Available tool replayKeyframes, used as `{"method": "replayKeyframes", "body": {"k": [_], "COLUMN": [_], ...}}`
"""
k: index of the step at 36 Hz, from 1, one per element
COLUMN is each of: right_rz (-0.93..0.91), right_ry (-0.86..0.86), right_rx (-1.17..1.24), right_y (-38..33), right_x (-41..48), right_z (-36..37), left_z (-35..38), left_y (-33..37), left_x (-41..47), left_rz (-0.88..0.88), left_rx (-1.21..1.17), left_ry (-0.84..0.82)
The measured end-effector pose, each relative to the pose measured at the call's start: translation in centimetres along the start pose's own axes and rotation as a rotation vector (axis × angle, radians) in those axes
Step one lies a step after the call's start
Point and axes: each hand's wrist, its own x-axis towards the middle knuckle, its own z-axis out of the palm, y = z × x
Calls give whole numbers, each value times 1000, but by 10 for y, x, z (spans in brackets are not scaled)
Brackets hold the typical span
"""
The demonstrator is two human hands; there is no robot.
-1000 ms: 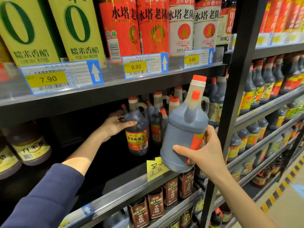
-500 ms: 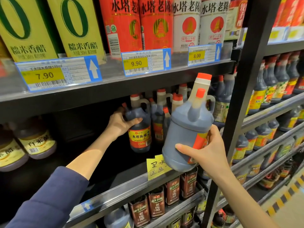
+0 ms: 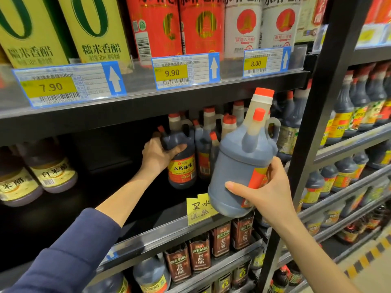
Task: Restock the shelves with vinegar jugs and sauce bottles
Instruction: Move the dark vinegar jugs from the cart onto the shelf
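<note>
My right hand (image 3: pixel 267 192) grips the lower body of a dark vinegar jug (image 3: pixel 239 161) with an orange cap, held in the air in front of the middle shelf (image 3: pixel 160 233). My left hand (image 3: pixel 157 154) reaches into that shelf and grips the shoulder of another dark jug with a red label (image 3: pixel 182 163), which stands on the shelf. Behind it stand several more jugs of the same kind (image 3: pixel 211 134).
A black upright post (image 3: pixel 317 123) rises just right of the held jug. Pale vinegar jugs (image 3: pixel 53 172) sit at the shelf's left, with a dark gap between. Tall bottles and price tags (image 3: pixel 186 70) line the shelf above; brown bottles (image 3: pixel 198 250) fill the shelf below. A yellow note (image 3: pixel 198 208) hangs on the shelf edge.
My left hand has closed further round the shelf jug's shoulder. The jug in my right hand has shifted slightly right and up. The view has moved closer.
</note>
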Motion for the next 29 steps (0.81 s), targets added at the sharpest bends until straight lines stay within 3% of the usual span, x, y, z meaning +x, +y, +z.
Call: {"method": "replayKeyframes", "body": {"k": [5,7,10,13,16,19,22,29], "right_rz": [9,12,14,7,-21,-37,-48,-94], "right_ry": [-5,-10,-23,-45,-57,-67,-98,-122], "right_rx": [7,2,36,67,86,116,128,110], "right_y": [0,1,-2,-6,-9,-13,-14,-18], "right_x": [-2,-3,-7,-10,-13,-19,-24,-29], "right_z": [0,0,3,7,13,20,27,41], "left_z": [-1,-3,-14,-27,-34,-40,-49,-73], "left_y": [-2,2,11,22,36,46,52,48], "left_x": [-7,-18,-43,-66,-79,-83,-88,-89], "left_rz": [-27,0,233,465,406,339,358,381], "left_rx": [-53,-55,-84,-176,-230,-282,-339,-371], "left_ry": [-41,82,236,-13,-406,-646,-730,-747]}}
